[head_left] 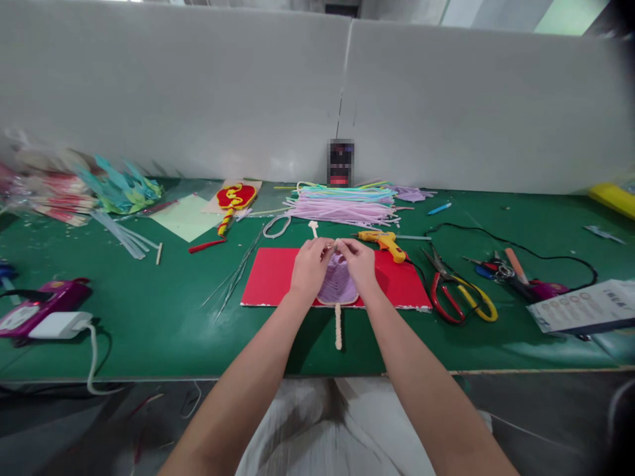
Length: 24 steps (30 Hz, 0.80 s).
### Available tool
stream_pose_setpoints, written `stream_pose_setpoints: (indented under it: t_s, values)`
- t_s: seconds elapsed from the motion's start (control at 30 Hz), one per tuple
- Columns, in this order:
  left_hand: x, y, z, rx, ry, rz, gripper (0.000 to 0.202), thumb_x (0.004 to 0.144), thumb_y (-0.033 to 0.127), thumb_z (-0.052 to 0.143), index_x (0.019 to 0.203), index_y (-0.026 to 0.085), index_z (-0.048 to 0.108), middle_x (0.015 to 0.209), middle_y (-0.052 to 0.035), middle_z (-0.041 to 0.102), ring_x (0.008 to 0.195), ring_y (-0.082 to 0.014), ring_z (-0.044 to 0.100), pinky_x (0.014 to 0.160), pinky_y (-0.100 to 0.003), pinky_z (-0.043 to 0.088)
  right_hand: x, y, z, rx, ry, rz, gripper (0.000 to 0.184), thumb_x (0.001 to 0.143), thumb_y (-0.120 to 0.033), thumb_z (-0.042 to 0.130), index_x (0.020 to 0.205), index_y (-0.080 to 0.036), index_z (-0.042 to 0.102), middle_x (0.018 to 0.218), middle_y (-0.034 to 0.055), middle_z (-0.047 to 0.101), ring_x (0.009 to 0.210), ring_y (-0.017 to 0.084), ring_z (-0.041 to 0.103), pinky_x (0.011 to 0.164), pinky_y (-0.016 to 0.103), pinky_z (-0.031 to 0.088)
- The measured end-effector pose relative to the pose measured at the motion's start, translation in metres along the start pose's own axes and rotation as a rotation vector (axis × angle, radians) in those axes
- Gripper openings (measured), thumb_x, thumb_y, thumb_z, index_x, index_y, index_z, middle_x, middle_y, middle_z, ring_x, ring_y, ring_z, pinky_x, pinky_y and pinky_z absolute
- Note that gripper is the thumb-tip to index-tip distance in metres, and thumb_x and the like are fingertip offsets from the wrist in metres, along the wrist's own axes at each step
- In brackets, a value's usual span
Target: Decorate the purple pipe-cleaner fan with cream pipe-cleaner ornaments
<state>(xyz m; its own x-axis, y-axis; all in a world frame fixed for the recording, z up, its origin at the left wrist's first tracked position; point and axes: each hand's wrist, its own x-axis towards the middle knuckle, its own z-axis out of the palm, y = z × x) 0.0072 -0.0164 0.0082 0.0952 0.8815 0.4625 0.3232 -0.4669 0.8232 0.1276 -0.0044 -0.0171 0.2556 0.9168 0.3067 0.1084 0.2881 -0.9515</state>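
A small lilac fan (338,285) made of pipe cleaners lies on a red sheet (272,276) in the middle of the green table. Its cream handle (338,326) points toward me. My left hand (310,266) and my right hand (359,265) rest on the fan's two upper sides. Both hands have their fingertips pinched together at the fan's top edge, where they meet on something thin that I cannot make out.
A yellow glue gun (384,242) and a pile of pastel pipe cleaners (344,201) lie behind the sheet. Red and yellow scissors (459,292), pliers and a leaflet (583,308) lie right. Thin wires (237,274), a red-yellow ornament (235,197) and a charger (55,324) lie left.
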Motion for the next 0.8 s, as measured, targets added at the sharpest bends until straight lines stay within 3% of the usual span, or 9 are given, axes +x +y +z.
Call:
stream_pose_setpoints:
  t_s: [0.2, 0.3, 0.57, 0.8]
  values:
    - [0.0012, 0.0009, -0.0042, 0.358, 0.144, 0.083, 0.018, 0.084, 0.023, 0.045, 0.091, 0.020, 0.061, 0.093, -0.0071, 0.054, 0.091, -0.0205, 0.047, 0.083, -0.032, 0.034, 0.0009, 0.0005, 0.0002, -0.002, 0.020, -0.008, 0.032, 0.071, -0.046, 0.056, 0.078, -0.016, 0.066, 0.067, 0.0012, 0.063, 0.053, 0.012, 0.054, 0.049, 0.024, 0.047]
    - [0.0012, 0.0014, -0.0049, 0.455, 0.142, 0.085, 0.014, 0.082, 0.024, 0.049, 0.089, 0.020, 0.061, 0.097, -0.0071, 0.055, 0.094, -0.0219, 0.046, 0.084, -0.035, 0.032, 0.0003, -0.0014, 0.0006, -0.005, 0.010, -0.010, 0.031, 0.071, -0.045, 0.056, 0.077, -0.016, 0.066, 0.065, 0.0012, 0.062, 0.054, 0.012, 0.054, 0.048, 0.023, 0.046]
    - [0.0004, 0.0051, -0.0017, 0.500, 0.140, 0.173, 0.010, 0.081, 0.029, 0.053, 0.085, 0.022, 0.059, 0.099, -0.0060, 0.058, 0.103, -0.0215, 0.046, 0.100, -0.038, 0.019, -0.0018, -0.0055, 0.0010, -0.008, -0.028, -0.022, 0.027, 0.071, -0.042, 0.057, 0.073, -0.017, 0.065, 0.063, 0.0006, 0.061, 0.055, 0.013, 0.054, 0.050, 0.023, 0.044]
    - [-0.0010, 0.0040, 0.0010, 0.561, 0.106, 0.192, 0.012, 0.082, 0.031, 0.051, 0.088, 0.022, 0.057, 0.094, -0.0016, 0.062, 0.099, -0.0177, 0.050, 0.102, -0.038, 0.020, -0.0004, -0.0001, -0.0009, -0.025, -0.006, -0.016, 0.029, 0.071, -0.045, 0.058, 0.074, -0.018, 0.066, 0.067, 0.0007, 0.063, 0.059, 0.013, 0.055, 0.055, 0.024, 0.044]
